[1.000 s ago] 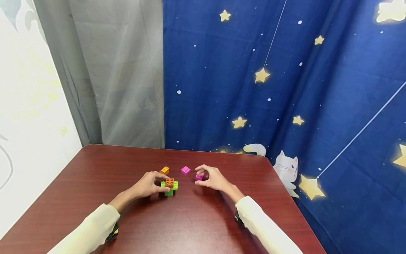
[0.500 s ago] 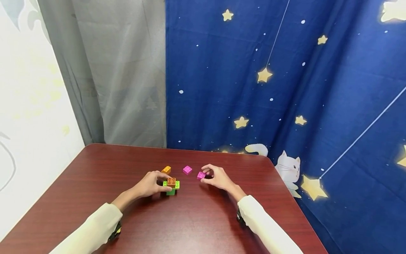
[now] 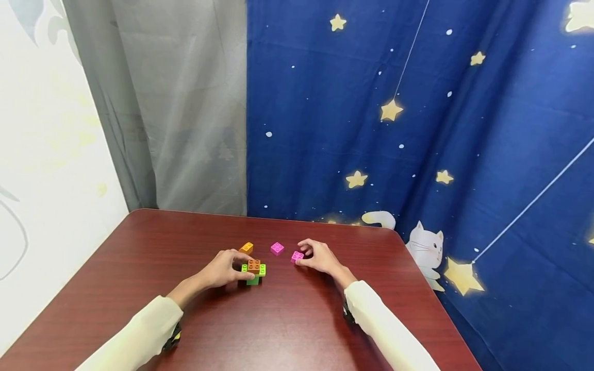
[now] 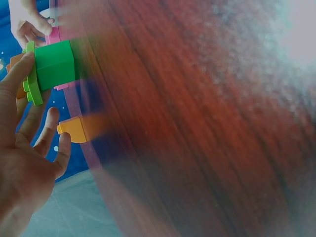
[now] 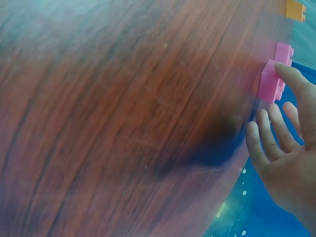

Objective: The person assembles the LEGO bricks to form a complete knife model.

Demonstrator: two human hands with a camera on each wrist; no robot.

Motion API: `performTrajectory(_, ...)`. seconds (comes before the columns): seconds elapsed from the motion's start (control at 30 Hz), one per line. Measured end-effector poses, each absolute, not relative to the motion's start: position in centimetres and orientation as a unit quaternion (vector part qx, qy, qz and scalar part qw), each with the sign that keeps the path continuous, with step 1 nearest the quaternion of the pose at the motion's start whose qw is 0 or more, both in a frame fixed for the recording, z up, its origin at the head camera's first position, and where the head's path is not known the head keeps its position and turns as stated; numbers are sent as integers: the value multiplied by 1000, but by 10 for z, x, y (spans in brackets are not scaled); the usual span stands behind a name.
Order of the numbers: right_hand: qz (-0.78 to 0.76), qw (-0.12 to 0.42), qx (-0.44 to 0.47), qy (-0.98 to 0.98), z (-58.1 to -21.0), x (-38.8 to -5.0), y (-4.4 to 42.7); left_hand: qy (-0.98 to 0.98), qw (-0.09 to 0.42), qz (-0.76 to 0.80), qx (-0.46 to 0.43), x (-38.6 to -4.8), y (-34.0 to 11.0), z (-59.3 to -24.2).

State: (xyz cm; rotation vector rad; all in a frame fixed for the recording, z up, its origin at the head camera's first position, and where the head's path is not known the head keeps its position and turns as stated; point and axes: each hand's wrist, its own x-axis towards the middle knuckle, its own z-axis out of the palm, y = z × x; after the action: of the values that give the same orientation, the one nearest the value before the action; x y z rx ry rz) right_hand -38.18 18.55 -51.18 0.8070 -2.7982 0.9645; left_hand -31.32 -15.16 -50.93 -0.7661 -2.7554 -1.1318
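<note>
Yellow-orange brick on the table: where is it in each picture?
Head view: the yellow-orange brick is below the middle, left of centre, just beyond the left hand.
Left wrist view: the yellow-orange brick is left of centre, slightly below mid-height.
Right wrist view: the yellow-orange brick is in the top right corner.
Shared landmark: the pink brick by the right hand's thumb.

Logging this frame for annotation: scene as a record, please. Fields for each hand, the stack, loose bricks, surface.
left hand: pinches brick stack
right hand: thumb at nearer pink brick, not gripping it
stack order: orange-brown brick top, lime brick middle, green brick bottom
loose bricks: nearer pink brick; farther pink brick; yellow-orange brick, just beyond left hand
surface: reddish-brown table
</note>
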Motion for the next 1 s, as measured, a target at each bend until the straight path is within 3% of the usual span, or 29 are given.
performTrajectory(1.0, 340, 23, 272, -900, -514, -368, 181, -897, 40, -359, -256, -312, -151, -508)
